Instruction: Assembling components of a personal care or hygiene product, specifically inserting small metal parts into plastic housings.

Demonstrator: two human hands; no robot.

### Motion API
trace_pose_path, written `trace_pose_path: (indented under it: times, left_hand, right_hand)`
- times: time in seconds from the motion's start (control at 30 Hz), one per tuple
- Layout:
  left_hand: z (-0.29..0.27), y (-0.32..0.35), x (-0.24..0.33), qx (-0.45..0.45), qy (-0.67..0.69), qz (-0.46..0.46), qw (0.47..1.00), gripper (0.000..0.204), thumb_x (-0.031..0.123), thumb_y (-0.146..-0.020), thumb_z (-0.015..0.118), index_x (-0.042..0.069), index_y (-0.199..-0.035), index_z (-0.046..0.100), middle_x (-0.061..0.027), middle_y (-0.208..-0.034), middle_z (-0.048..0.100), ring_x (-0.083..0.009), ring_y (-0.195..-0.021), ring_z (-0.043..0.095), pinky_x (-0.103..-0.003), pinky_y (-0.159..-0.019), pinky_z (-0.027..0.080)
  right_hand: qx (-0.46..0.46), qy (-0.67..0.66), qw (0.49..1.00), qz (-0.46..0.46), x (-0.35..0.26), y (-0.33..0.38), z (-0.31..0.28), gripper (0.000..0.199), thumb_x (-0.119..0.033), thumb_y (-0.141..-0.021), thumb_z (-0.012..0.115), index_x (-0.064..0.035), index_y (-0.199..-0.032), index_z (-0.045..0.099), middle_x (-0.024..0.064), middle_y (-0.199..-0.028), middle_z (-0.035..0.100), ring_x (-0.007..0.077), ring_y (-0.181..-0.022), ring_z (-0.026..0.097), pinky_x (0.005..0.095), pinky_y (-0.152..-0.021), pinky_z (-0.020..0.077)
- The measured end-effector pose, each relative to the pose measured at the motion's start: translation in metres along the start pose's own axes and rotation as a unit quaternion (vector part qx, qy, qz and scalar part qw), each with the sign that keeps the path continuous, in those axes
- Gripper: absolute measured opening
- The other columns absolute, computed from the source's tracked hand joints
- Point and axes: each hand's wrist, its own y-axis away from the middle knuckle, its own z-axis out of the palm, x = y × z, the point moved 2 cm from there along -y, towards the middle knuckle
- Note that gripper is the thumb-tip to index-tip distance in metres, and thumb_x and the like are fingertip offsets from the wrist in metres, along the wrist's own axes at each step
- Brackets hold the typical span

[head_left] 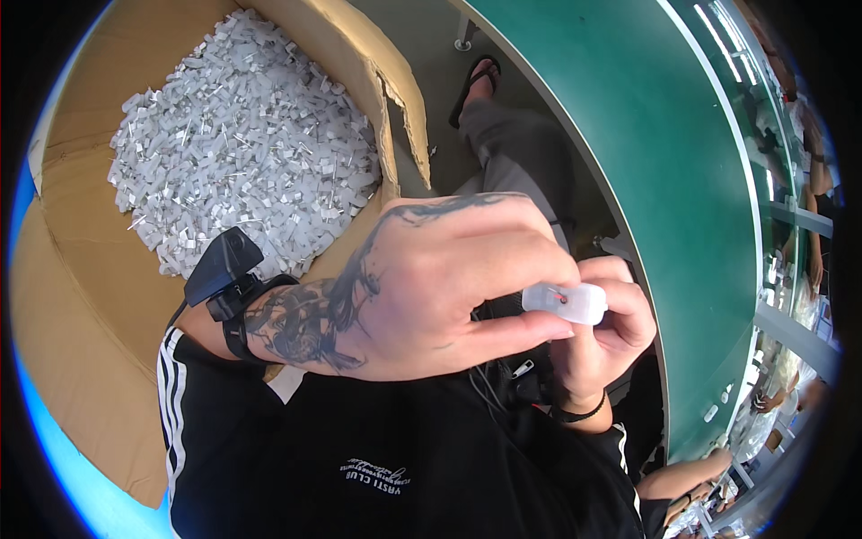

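Observation:
My left hand (476, 278) reaches across from the left, back of the hand up, tattooed. Its thumb and forefinger pinch a small translucent white plastic piece (588, 304). A little hole with something reddish in it shows on the face of the piece. My right hand (620, 328) is curled at the far end of the same piece, its thumb beneath and its fingers bent behind. Some right fingertips are hidden by the piece and my left hand. To the left lies a heap of similar white plastic pieces (251, 144), several with thin metal pins.
The heap lies in a big cardboard box (81, 269) with a torn edge. A curved green table (682, 180) runs along the right, with small white pieces (711, 413) near its edge. Another person's arm (687, 476) rests at lower right. A sandalled foot (476, 85) stands below.

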Motion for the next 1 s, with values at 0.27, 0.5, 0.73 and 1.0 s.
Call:
trace_pose_path:
  times: [0.27, 0.5, 0.73, 1.0]
  left_hand:
    - [0.003, 0.001, -0.001, 0.022, 0.021, -0.004, 1.0, 0.028, 0.0, -0.067, 0.081, 0.001, -0.093, 0.071, -0.0062, -0.083, 0.062, -0.0093, -0.063, 0.057, -0.02, -0.052, 0.046]
    - [-0.01, 0.004, 0.0, 0.026, 0.042, -0.005, 0.999, 0.035, 0.006, -0.065, 0.085, -0.001, -0.096, 0.07, -0.0077, -0.087, 0.063, -0.0086, -0.064, 0.057, -0.019, -0.052, 0.046]
    - [-0.167, 0.014, -0.064, 0.323, -0.201, -0.031, 0.924, 0.013, 0.007, -0.09, 0.061, -0.002, -0.095, 0.068, -0.0047, -0.076, 0.065, -0.0079, -0.062, 0.056, -0.021, -0.058, 0.046]
    - [-0.198, 0.121, -0.251, -0.036, -0.323, -0.266, 0.908, 0.026, 0.023, -0.078, 0.075, 0.005, -0.096, 0.071, -0.0073, -0.09, 0.07, -0.0183, -0.084, 0.065, -0.031, -0.075, 0.051]
  right_hand:
    - [-0.011, -0.031, 0.999, 0.034, 0.003, 0.004, -0.001, 0.012, -0.001, -0.077, 0.073, 0.0028, -0.085, 0.065, 0.0094, -0.077, 0.062, 0.0114, -0.063, 0.055, 0.0216, -0.054, 0.04]
    - [-0.019, -0.075, 0.996, 0.05, 0.008, 0.002, 0.005, 0.018, -0.008, -0.079, 0.073, 0.0012, -0.085, 0.059, 0.0103, -0.077, 0.06, 0.0117, -0.059, 0.053, 0.0233, -0.054, 0.0397]
    - [0.113, -0.207, 0.966, 0.107, -0.019, -0.021, -0.035, 0.027, -0.006, -0.087, 0.06, -0.0009, -0.101, 0.038, 0.009, -0.092, 0.039, 0.0111, -0.069, 0.038, 0.0173, -0.037, 0.0327]
    - [0.141, -0.032, 0.966, 0.216, 0.004, -0.113, -0.33, 0.037, -0.019, -0.099, 0.049, 0.0007, -0.13, 0.047, 0.0067, -0.116, 0.058, 0.0117, -0.101, 0.056, 0.0218, -0.083, 0.0492]
